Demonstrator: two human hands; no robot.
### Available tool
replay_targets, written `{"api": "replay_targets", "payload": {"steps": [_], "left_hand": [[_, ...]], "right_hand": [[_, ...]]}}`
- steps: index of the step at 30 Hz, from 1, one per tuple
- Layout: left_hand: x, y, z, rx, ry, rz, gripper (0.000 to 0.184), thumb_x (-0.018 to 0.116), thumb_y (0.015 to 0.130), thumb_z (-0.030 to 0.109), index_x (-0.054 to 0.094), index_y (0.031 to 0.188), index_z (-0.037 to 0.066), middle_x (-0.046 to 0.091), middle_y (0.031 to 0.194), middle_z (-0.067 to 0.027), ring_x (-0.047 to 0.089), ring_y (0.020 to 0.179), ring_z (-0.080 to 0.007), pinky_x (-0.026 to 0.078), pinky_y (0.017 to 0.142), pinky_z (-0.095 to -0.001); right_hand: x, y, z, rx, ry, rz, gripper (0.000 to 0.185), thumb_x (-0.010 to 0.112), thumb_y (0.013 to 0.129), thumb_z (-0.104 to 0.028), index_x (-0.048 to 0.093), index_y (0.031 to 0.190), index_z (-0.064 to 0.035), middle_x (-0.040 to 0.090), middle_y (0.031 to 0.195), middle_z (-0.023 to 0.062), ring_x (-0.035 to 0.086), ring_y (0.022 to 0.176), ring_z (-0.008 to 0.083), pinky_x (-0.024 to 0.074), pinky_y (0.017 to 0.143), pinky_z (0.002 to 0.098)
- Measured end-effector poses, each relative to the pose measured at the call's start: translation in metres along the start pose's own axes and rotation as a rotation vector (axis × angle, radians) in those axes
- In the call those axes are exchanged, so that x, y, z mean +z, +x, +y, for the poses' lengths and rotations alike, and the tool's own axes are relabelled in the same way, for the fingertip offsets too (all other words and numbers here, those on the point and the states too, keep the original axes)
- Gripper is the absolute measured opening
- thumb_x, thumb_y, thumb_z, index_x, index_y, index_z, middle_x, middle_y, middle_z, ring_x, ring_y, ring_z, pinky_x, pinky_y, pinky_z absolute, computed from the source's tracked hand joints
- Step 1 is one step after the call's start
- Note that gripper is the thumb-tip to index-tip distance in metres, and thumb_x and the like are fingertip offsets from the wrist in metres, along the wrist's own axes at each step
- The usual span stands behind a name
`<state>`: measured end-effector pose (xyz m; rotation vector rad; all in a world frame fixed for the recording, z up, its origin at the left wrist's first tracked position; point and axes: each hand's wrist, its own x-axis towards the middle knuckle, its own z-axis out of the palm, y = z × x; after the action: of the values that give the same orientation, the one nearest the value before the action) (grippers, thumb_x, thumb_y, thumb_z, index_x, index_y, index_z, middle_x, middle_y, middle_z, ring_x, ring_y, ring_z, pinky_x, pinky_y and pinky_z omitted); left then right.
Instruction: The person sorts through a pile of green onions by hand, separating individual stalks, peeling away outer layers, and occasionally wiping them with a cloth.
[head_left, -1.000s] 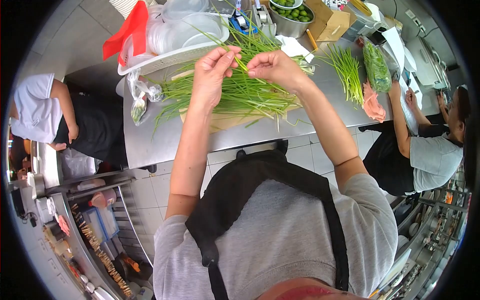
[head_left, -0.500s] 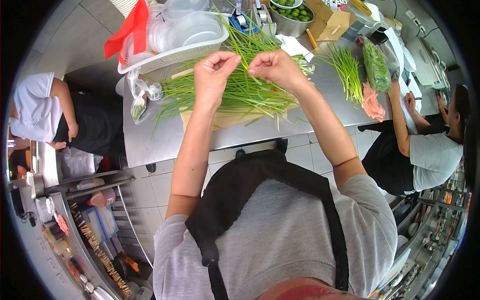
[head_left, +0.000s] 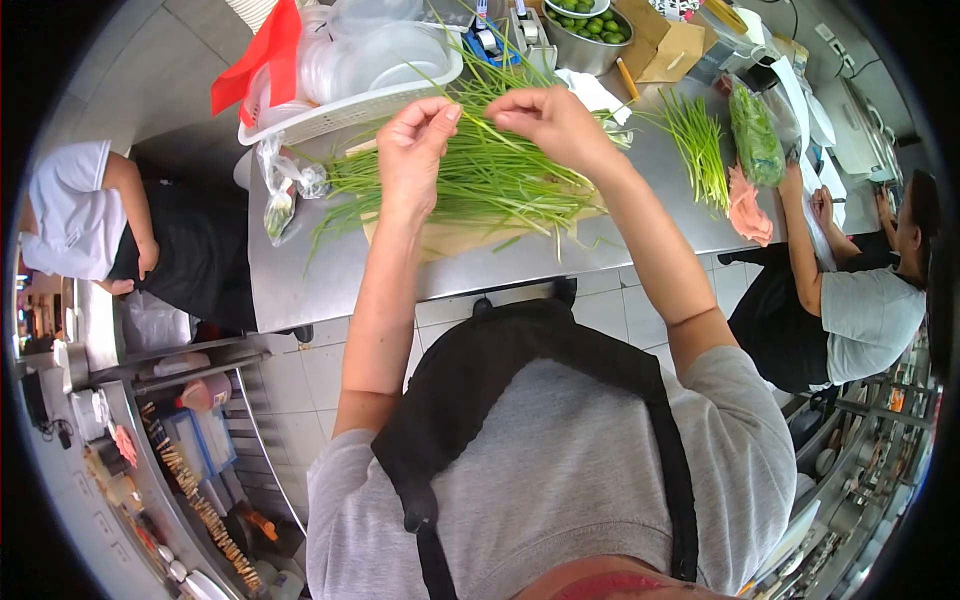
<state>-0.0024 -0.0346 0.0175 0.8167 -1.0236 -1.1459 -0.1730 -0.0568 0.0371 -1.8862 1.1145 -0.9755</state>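
Long green stalks lie in a loose heap on a tan board on the steel table. Above the heap's left part is my left hand, thumb and fingers pinched together on what looks like a thin green stalk, mostly hidden. My right hand hovers over the upper part of the heap, its fingers bent toward the thumb and slightly blurred; whether anything is between them I cannot make out. A smaller, neater bunch of stalks lies further right.
A white basket of clear plastic lids stands at the back left, near a red cloth. Behind the heap are tape dispensers and a pot of green fruit. One person sits at left; another writes at right.
My hands have moved apart: the left a little left and down, the right slightly up. The co-worker's hand at the right has shifted slightly.
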Motion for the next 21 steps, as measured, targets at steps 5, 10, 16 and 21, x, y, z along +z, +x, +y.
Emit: {"api": "replay_targets", "payload": {"steps": [5,10,16,21], "left_hand": [[0.001,0.000,-0.003,-0.012,-0.028,-0.010,0.008,0.062,0.078,0.011,0.059,0.081,0.004,0.053,0.066,0.0028,0.041,0.054,-0.0019,0.029,0.046,-0.0155],[-0.012,0.001,0.000,0.088,-0.167,0.057,0.006,0.053,0.083,0.009,0.053,0.086,0.004,0.060,0.083,-0.0067,0.053,0.066,-0.0088,0.039,0.051,-0.0186],[-0.031,0.005,0.007,0.114,-0.221,0.024,0.005,0.053,0.083,0.008,0.052,0.087,0.005,0.060,0.088,-0.0106,0.055,0.068,-0.0106,0.041,0.054,-0.0197],[-0.030,-0.001,-0.001,0.046,-0.236,0.034,0.010,0.055,0.079,0.001,0.053,0.089,0.002,0.060,0.079,-0.0070,0.053,0.063,-0.0089,0.039,0.051,-0.0182]], "right_hand": [[0.001,0.007,-0.012,0.152,0.289,-0.156,0.012,0.061,0.077,-0.015,0.060,0.081,-0.0039,0.057,0.069,-0.0018,0.050,0.062,0.0045,0.0407,0.056,0.0190],[-0.003,0.008,0.014,0.300,0.372,-0.125,0.011,0.060,0.077,-0.015,0.057,0.075,-0.0049,0.054,0.067,-0.0042,0.046,0.057,0.0040,0.0378,0.052,0.0184],[-0.017,0.012,0.044,0.169,-0.402,0.103,0.023,0.058,0.067,-0.009,0.060,0.090,-0.0063,0.061,0.073,0.0095,0.059,0.066,0.0205,0.0450,0.060,0.0305],[-0.024,0.004,0.033,-0.164,-0.512,0.244,0.020,0.055,0.068,-0.007,0.061,0.087,-0.0055,0.061,0.069,0.0107,0.057,0.065,0.0252,0.0452,0.063,0.0318]]}}
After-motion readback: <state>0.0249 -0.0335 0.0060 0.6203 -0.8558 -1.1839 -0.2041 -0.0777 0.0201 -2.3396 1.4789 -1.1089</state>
